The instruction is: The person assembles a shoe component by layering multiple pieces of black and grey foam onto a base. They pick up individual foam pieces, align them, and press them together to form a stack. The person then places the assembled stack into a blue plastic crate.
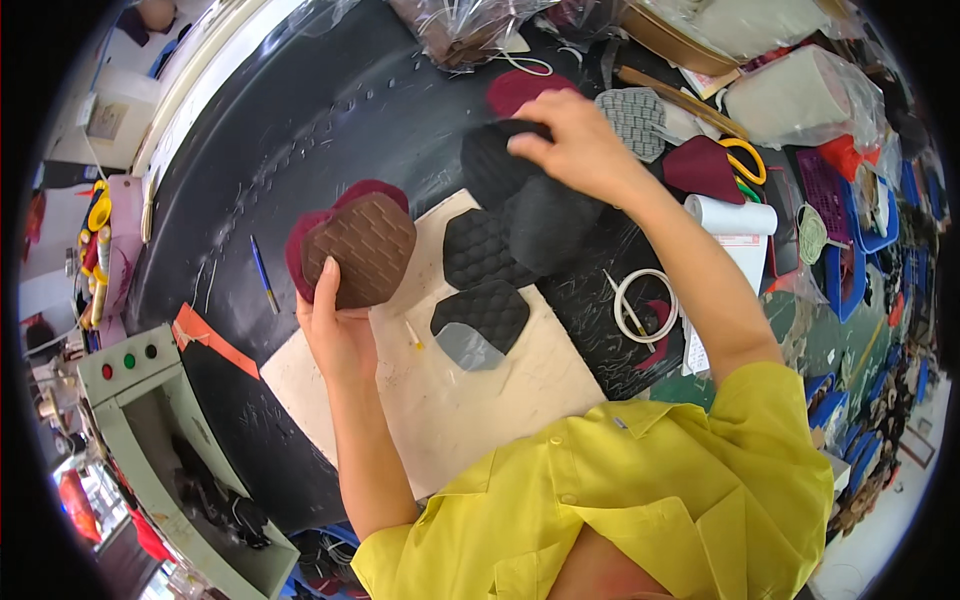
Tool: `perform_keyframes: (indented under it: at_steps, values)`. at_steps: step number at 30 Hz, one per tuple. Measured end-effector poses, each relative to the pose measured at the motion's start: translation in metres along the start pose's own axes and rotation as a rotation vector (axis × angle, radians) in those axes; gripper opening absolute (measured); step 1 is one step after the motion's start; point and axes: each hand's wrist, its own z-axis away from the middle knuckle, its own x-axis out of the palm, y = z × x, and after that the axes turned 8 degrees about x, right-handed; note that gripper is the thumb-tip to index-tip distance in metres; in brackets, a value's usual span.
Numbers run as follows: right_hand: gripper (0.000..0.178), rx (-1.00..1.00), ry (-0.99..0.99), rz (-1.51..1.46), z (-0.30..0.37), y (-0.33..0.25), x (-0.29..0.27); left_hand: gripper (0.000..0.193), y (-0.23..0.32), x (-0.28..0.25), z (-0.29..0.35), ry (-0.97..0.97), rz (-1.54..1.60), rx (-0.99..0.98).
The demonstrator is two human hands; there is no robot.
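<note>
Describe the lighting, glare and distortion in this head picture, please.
Head view: bright, even light; glare on the plastic bags and sheen on the black table; fisheye bends the table rim, with black corners; the left hand and brown piece are sharp, the right hand slightly soft.

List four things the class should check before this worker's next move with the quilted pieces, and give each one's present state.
1. Left hand grips the brown quilted piece: ok, held up with a maroon piece behind it.
2. Right hand has its fingers on a black quilted piece: ok.
3. Two black quilted pieces lie flat on the beige board: ok.
4. Yellow-handled scissors lie away from both hands: ok.
5. Whether the held pieces are bonded together: cannot tell.
</note>
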Motion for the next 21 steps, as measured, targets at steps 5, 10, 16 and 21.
perform_keyframes:
  at_steps: [5, 10, 16, 21]
  values:
    - [0.018, 0.248, -0.203, -1.123, 0.002, -0.077, -0.035, 0.042, -0.007, 0.005, 0.001, 0.013, -0.026, -0.06]
    - [0.022, 0.146, -0.195, -0.57, 0.026, -0.105, 0.027, 0.036, -0.015, 0.02, 0.014, -0.131, 0.253, -0.033]
    - [0.026, -0.459, -0.083, 0.278, 0.087, -0.096, 0.031, 0.031, 0.018, -0.025, 0.034, 0.164, -0.063, 0.182]
    - [0.022, -0.257, -0.344, 0.177, 0.11, -0.093, 0.028, 0.04, 0.028, -0.051, 0.066, 0.161, -0.04, 0.107]
